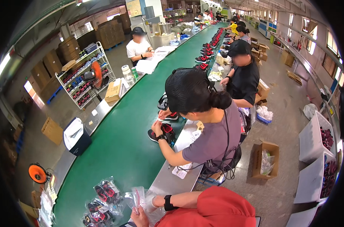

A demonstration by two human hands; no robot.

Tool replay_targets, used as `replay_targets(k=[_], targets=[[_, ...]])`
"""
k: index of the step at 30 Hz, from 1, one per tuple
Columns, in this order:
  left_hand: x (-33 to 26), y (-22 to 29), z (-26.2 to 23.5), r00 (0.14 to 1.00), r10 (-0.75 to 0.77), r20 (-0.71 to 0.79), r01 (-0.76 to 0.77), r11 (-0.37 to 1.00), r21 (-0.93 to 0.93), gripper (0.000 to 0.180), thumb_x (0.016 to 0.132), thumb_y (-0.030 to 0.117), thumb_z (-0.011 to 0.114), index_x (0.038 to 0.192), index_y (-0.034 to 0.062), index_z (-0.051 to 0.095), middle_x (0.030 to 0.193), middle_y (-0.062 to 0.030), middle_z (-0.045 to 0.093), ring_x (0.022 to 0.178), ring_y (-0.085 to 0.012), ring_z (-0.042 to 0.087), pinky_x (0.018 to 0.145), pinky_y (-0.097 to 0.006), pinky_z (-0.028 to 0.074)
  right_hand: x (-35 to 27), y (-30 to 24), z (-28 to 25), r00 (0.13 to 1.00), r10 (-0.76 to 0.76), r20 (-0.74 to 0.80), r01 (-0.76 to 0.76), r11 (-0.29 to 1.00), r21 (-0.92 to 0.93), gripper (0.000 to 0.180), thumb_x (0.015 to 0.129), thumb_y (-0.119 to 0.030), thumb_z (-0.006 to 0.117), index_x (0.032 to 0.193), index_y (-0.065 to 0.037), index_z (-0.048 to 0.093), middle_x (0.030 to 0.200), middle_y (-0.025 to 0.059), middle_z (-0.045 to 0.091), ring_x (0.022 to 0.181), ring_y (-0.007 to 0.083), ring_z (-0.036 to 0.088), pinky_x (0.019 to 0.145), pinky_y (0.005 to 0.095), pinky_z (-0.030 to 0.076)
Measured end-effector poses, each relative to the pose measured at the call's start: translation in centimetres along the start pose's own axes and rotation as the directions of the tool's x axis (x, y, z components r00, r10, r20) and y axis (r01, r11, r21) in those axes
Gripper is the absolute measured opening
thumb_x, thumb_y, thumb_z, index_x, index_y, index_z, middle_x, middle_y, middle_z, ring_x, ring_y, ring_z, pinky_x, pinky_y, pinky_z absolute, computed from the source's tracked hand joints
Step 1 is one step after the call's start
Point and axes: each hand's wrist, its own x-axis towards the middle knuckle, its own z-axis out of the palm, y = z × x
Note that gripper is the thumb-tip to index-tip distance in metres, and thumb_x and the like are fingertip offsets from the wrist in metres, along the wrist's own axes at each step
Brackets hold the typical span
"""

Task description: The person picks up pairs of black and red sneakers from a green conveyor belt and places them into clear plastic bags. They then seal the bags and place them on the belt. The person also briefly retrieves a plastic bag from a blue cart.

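At the lower edge, my left hand (pixel 140 218) grips the edge of a clear plastic bag (pixel 135 196) with a reddish strip along it. My right hand (pixel 152 201), below a black wristband, reaches into or behind the clear film. Plastic covers its fingers, so their pose is unclear. To the left of the bag, pairs of black and red shoes in clear bags (pixel 107 192) lie on the green conveyor belt (pixel 115 151). More bagged shoes (pixel 97 212) overlap them nearer to me.
Ahead, a co-worker (pixel 213 132) in a dark cap handles black and red shoes (pixel 166 129) on the belt. A metal ledge (pixel 168 181) runs along its right side. A cardboard box (pixel 265 160) and white bins (pixel 312 178) stand right. An orange fan (pixel 37 173) is left.
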Motion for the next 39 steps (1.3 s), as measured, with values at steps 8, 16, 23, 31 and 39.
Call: replay_targets(k=[8,16,23,31,39], targets=[[-0.5,3.2,1.3,0.99,-0.091,0.106,0.072,0.983,0.17,0.029,0.091,0.02,0.049,0.077,-0.0054,0.055,0.064,-0.0098,0.053,0.06,-0.0181,0.045,0.057,-0.036,0.039,-1.8,0.5,-2.7,0.998,-0.043,0.036,0.042,0.999,0.028,0.027,0.067,-0.023,0.067,0.09,-0.009,0.068,0.089,0.0132,0.068,0.08,0.0325,0.064,0.072,0.0396,0.05],[-0.8,4.3,2.1,0.997,-0.067,0.043,0.064,0.995,0.082,0.031,0.091,0.022,0.05,0.076,-0.0049,0.055,0.063,-0.0102,0.052,0.058,-0.0201,0.044,0.055,-0.035,0.039,-1.4,0.4,-2.8,0.993,-0.073,0.096,0.071,0.997,0.019,0.026,0.067,-0.023,0.067,0.09,-0.009,0.069,0.088,0.0132,0.068,0.08,0.0325,0.064,0.072,0.0396,0.05],[-0.8,-0.5,2.6,0.997,-0.072,-0.04,0.076,0.991,0.112,0.034,0.09,0.027,0.053,0.08,-0.0052,0.057,0.062,-0.0131,0.055,0.057,-0.0219,0.047,0.053,-0.038,0.038,-0.7,0.1,-3.5,0.986,-0.084,0.144,0.083,0.996,0.01,0.026,0.066,-0.023,0.067,0.089,-0.009,0.069,0.088,0.0132,0.068,0.08,0.0325,0.064,0.072,0.0396,0.05],[-0.3,-0.3,3.8,0.999,-0.051,0.001,0.05,0.991,0.124,0.037,0.089,0.031,0.057,0.074,-0.0038,0.057,0.056,-0.0116,0.053,0.052,-0.021,0.045,0.049,-0.04,0.036,-0.7,1.0,-4.0,0.981,-0.062,0.183,0.061,0.998,0.007,0.026,0.066,-0.023,0.067,0.089,-0.009,0.069,0.088,0.0132,0.068,0.08,0.0324,0.064,0.072,0.0396,0.05],[0.4,-1.9,4.4,0.996,-0.092,0.016,0.089,0.986,0.143,0.027,0.089,0.02,0.054,0.098,-0.0043,0.061,0.091,-0.0235,0.06,0.081,-0.0298,0.057,0.071,-0.039,0.045,-0.7,2.4,-5.2,0.984,-0.044,0.171,0.041,0.999,0.02,0.026,0.066,-0.023,0.067,0.088,-0.009,0.069,0.088,0.0132,0.068,0.08,0.0324,0.064,0.072,0.0396,0.05]])
